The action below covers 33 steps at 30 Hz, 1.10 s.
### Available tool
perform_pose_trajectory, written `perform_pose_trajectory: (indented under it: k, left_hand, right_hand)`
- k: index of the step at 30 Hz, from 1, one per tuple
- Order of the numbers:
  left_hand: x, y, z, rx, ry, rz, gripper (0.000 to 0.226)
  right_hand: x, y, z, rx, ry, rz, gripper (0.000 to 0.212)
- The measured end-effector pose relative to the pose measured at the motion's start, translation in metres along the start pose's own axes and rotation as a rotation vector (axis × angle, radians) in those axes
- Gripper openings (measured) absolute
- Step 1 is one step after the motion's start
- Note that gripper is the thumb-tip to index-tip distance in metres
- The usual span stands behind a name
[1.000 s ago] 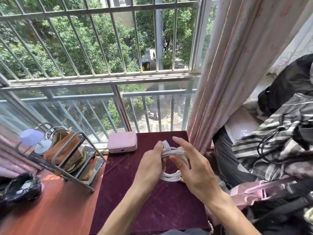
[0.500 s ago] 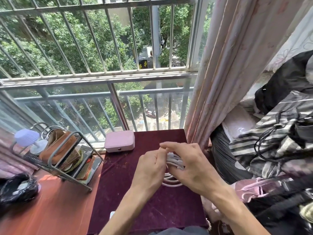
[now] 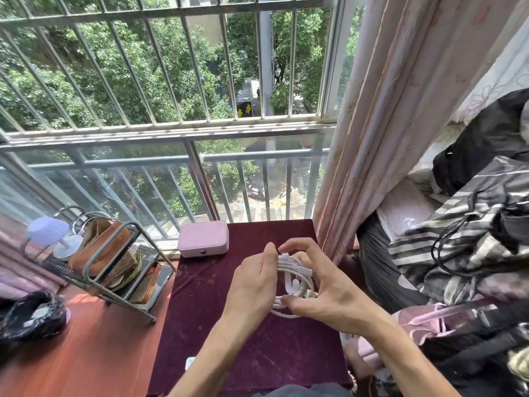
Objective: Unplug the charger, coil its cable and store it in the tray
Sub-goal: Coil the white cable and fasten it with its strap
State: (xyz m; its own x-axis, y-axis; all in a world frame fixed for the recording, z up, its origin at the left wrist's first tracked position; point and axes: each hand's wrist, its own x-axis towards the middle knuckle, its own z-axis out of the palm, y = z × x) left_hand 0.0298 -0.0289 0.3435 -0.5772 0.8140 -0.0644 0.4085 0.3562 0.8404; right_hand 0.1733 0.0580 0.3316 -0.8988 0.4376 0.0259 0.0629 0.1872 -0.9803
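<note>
A white charger cable (image 3: 292, 277), wound into a coil of several loops, hangs between my hands above the dark red velvet-covered stand (image 3: 229, 325). My left hand (image 3: 252, 282) grips the coil's left side, thumb up by the top. Around the right side curls my right hand (image 3: 323, 287), its index finger arched over the top where a white plug end shows, its thumb under the lower loops. A metal wire rack (image 3: 114, 279) with a tray shelf stands at the left on the orange table.
A pink box (image 3: 203, 238) sits at the stand's far edge by the window railing. The rack holds a brown pouch (image 3: 100, 247) and a small lavender lamp (image 3: 48, 230). A black bag (image 3: 28, 313) lies left. Pink curtain (image 3: 386, 138) and piled clothes crowd the right.
My right hand has opened from covering the coil to arching around it, baring the loops and plug end. The coil has stayed over the stand.
</note>
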Motion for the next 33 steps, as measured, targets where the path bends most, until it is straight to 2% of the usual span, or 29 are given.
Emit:
perform_pose_trajectory:
  k: [4,9,13,17,22,27,30,33]
  left_hand:
    - [0.0,-0.001,0.003,-0.029,-0.042,-0.038,0.063]
    - [0.001,-0.004,0.002,-0.05,-0.07,-0.047,0.064]
    - [0.002,-0.006,0.004,-0.069,-0.084,-0.05,0.064]
    - [0.003,-0.006,0.009,-0.067,-0.096,-0.023,0.065]
    - [0.004,-0.007,0.012,-0.051,-0.088,-0.01,0.06]
    - [-0.002,-0.017,0.012,-0.049,-0.091,0.076,0.053]
    - [-0.005,-0.022,0.013,-0.024,-0.097,0.14,0.056]
    - [-0.01,-0.023,0.012,-0.008,-0.061,0.205,0.048]
  right_hand:
    - [-0.001,0.003,0.003,0.007,0.06,-0.004,0.04]
    - [-0.001,0.005,0.002,0.056,0.105,-0.02,0.033]
    - [-0.003,0.002,0.001,0.069,0.124,-0.02,0.018]
    - [-0.005,0.004,0.004,0.084,0.183,-0.018,0.013]
    - [-0.013,0.014,0.004,-0.092,0.36,-0.074,0.008]
    - [-0.014,0.01,-0.004,-0.239,0.357,-0.151,0.008]
    - [-0.012,0.001,-0.01,-0.182,0.367,-0.135,0.005]
    - [-0.008,-0.002,-0.014,-0.162,0.387,-0.133,0.006]
